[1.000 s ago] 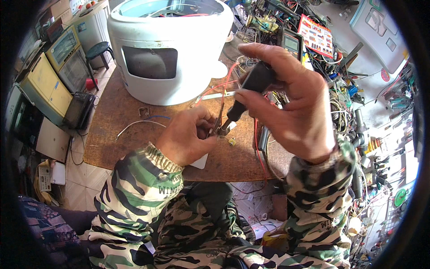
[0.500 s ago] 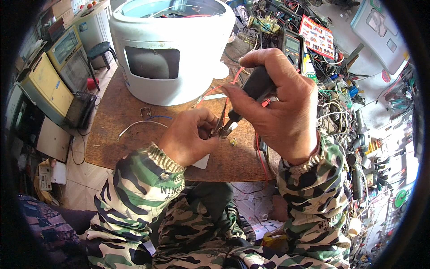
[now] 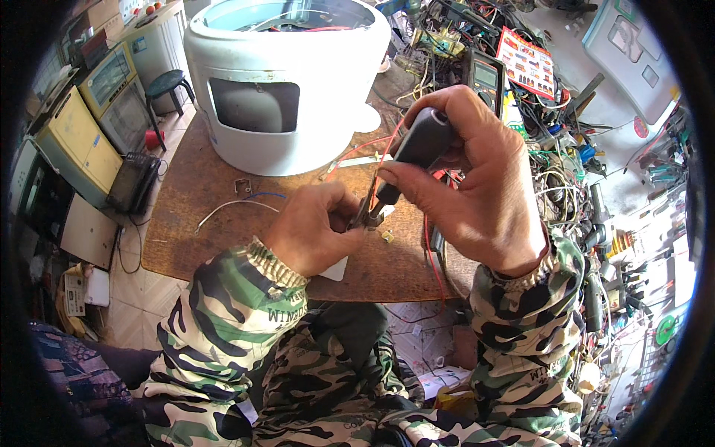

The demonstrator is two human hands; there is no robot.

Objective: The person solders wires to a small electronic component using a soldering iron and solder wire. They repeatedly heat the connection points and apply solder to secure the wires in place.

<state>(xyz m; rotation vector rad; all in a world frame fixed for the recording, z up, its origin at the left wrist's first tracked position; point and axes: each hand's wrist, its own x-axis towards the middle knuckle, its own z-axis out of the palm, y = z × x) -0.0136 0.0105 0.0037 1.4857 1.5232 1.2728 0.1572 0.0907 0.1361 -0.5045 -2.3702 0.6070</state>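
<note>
My left hand (image 3: 316,227) pinches a small metal part (image 3: 365,217) above the front of the brown wooden table (image 3: 175,223). In my right hand (image 3: 480,167) is a black-handled screwdriver (image 3: 426,141), tilted with its lower end at that metal part. The exact contact of the tip is hard to make out. A thin red wire (image 3: 356,152) runs behind the fingers. Close to the hands lies a small brass-coloured piece (image 3: 387,236). Farther left are a pale wire (image 3: 223,208) with a blue end section and a small square metal bracket (image 3: 242,186).
A large white appliance housing (image 3: 253,153) with a dark window stands at the table's back. A multimeter (image 3: 486,74), a red printed sheet (image 3: 526,63) and heaped cables crowd the right side. A dark stool (image 3: 167,83) and yellow cabinet (image 3: 78,141) are at left.
My right hand has shifted its grip on the screwdriver; the wrist has moved slightly right, and less of the shaft shows. My left hand stays almost still.
</note>
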